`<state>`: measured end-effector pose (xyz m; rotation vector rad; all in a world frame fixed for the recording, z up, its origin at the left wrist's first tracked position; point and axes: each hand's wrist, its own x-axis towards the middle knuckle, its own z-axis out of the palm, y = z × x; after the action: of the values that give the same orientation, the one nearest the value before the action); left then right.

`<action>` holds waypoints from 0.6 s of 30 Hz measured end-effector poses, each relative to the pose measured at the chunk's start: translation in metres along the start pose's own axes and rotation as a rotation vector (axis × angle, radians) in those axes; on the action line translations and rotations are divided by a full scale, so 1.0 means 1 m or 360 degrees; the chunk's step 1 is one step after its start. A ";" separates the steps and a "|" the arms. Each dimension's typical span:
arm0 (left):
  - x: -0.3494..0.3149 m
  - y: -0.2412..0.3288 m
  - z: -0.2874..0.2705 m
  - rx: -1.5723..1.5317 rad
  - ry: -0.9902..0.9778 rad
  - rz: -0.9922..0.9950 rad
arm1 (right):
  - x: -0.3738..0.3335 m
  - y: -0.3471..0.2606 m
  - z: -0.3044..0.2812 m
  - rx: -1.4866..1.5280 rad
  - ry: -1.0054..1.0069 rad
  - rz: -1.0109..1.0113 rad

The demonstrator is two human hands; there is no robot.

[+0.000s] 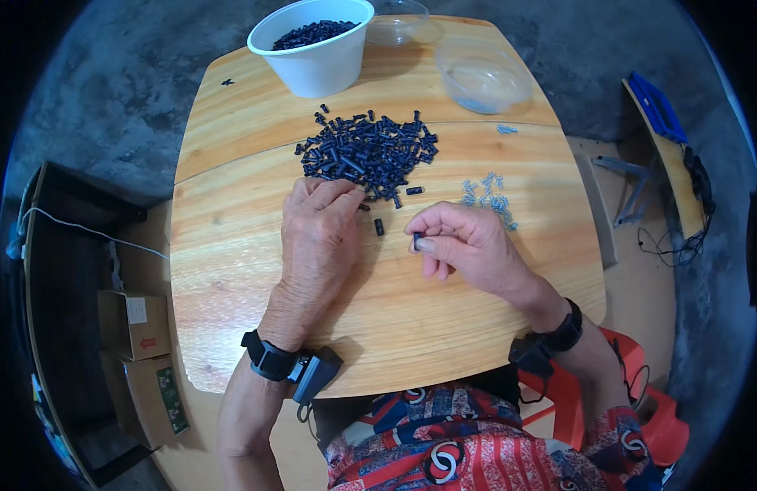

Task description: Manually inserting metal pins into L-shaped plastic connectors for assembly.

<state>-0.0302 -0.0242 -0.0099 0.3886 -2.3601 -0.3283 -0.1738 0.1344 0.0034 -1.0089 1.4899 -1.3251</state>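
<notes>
A heap of small black cylindrical plastic parts (363, 151) lies in the middle of the wooden table (247, 270). My left hand (321, 217) rests at the heap's near left edge, its fingers bent down among the parts; what they hold, if anything, is hidden. Between my hands one loose black part (379, 227) lies on the wood. My right hand (460, 241) pinches a small black plastic part (417, 240) between thumb and forefinger, just above the table. Beyond that hand is a scatter of small clear, bluish pieces (489, 196).
At the back stands a white tub (317, 69) full of black parts. Two clear plastic bowls (485, 78) are to its right, the nearer holding some bluish pieces. Cardboard boxes (137, 327) and a dark shelf (75, 270) stand left; a red stool (632, 360) is at the lower right.
</notes>
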 end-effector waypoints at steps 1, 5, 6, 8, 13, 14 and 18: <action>0.000 0.000 0.000 -0.0003 -0.0006 0.0002 | 0.001 0.001 -0.002 0.0004 0.0005 0.0003; 0.000 0.006 -0.004 -0.0065 -0.0023 -0.0102 | 0.002 0.005 -0.005 -0.0055 -0.0005 -0.0040; -0.002 0.010 -0.005 -0.0097 -0.0048 -0.0126 | 0.001 0.006 -0.006 0.0000 -0.0029 -0.0030; -0.012 0.018 -0.005 -0.0564 -0.0145 -0.0421 | -0.001 0.006 -0.006 0.0028 -0.0038 -0.0021; -0.017 0.038 -0.010 -0.1545 -0.0548 -0.1232 | 0.000 0.001 -0.006 0.0165 -0.0054 0.0038; -0.016 0.040 -0.010 -0.1551 -0.0549 -0.1232 | 0.000 -0.001 -0.007 0.0162 -0.0083 0.0065; -0.020 0.044 -0.007 -0.1750 -0.0505 -0.1123 | 0.000 0.003 -0.006 0.0230 -0.0192 0.0096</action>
<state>-0.0194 0.0224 -0.0027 0.6123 -1.8467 -1.9879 -0.1798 0.1359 0.0010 -0.9271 1.3052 -1.2866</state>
